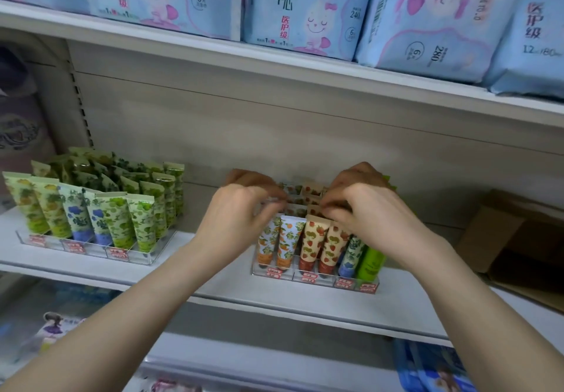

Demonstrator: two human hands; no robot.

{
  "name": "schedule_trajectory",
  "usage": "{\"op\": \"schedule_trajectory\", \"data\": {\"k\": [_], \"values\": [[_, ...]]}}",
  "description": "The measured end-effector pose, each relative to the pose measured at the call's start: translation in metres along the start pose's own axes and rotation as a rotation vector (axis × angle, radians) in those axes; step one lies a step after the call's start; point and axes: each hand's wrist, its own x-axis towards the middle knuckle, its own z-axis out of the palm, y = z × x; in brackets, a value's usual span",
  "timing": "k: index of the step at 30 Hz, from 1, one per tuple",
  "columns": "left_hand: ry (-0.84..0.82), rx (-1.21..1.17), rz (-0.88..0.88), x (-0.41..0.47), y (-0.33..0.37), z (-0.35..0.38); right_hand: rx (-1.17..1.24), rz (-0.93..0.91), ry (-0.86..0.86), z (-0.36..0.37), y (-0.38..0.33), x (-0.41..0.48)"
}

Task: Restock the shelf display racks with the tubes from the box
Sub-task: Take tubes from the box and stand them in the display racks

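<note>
Acrylic rack point(316, 281) holds fruit-print tubes point(311, 239); left hand point(241, 213) and right hand point(369, 213) fingers curl, pinching back-row tube tops. Cardboard box point(500, 233) at 3 o'clock, green-tube rack point(91, 252) at 9 o'clock.

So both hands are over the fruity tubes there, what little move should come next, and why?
Probably press the tubes in the middle rows down and straighten them. Both the left hand and right hand curl over tube tops behind the upright front row of the right rack; blur hides whether they grip. The box waits alongside.
</note>
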Motion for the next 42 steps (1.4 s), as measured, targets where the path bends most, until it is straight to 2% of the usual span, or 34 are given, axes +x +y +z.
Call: {"op": "schedule_trajectory", "data": {"k": [4,8,16,29,42], "values": [[0.027,-0.025,-0.131,0.014,-0.017,-0.017,-0.015,-0.008,-0.006,-0.004,0.001,0.023],[-0.108,-0.075,-0.151,0.03,-0.022,-0.021,0.013,-0.031,-0.042,0.003,-0.008,0.046],[-0.314,0.168,-0.148,0.048,-0.027,-0.006,0.021,0.023,-0.106,0.023,-0.011,0.069],[-0.284,0.216,-0.064,0.055,-0.028,0.002,-0.008,0.092,-0.101,0.035,-0.004,0.078],[-0.305,0.235,-0.103,0.05,-0.027,-0.002,-0.005,0.046,-0.11,0.03,-0.003,0.077]]}}
